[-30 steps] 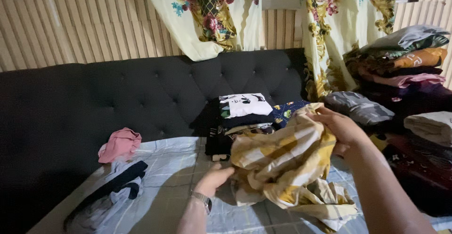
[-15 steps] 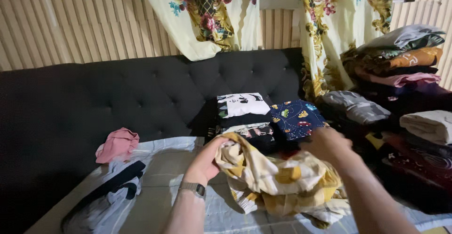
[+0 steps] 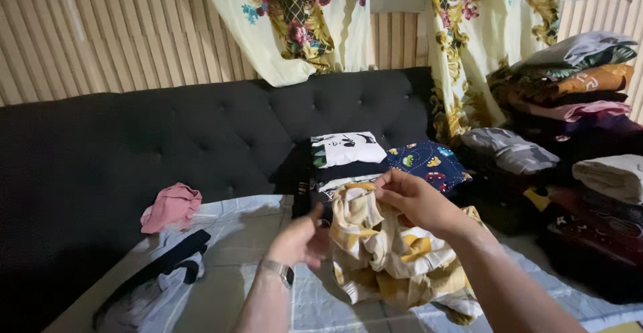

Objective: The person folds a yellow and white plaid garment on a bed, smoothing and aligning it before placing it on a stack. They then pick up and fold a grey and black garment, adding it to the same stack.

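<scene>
Yellow-and-cream checked cloth (image 3: 388,252) is held bunched above the bed (image 3: 228,239), in front of the dark tufted headboard (image 3: 201,132). Its top edge is pinched by the right hand (image 3: 415,202), whose grip is closed on the fabric near the upper fold. The left hand (image 3: 301,242), with a watch (image 3: 280,271) on its wrist, is set against the cloth's left side; its fingers are curled at the fabric, but whether that grip is truly closed on it cannot be told. The rest of the cloth hangs crumpled down to the sheet (image 3: 234,226), which is pale and checked.

Behind the hands, a stack of folded clothes (image 3: 345,162) is leaned against the headboard, topped by a white printed piece. Just right of it a navy folded piece with small coloured cars (image 3: 429,162) is seen. At the left of the bed a pink garment (image 3: 171,206) is crumpled, and nearer the camera a grey-and-black heap (image 3: 157,273) is spread. On the right, a tall pile of folded laundry (image 3: 576,85) in grey, orange, pink and dark tones is stacked, with a cream folded piece (image 3: 613,175) below it. Floral curtains (image 3: 301,18) are hung over the slatted wall (image 3: 100,31).
</scene>
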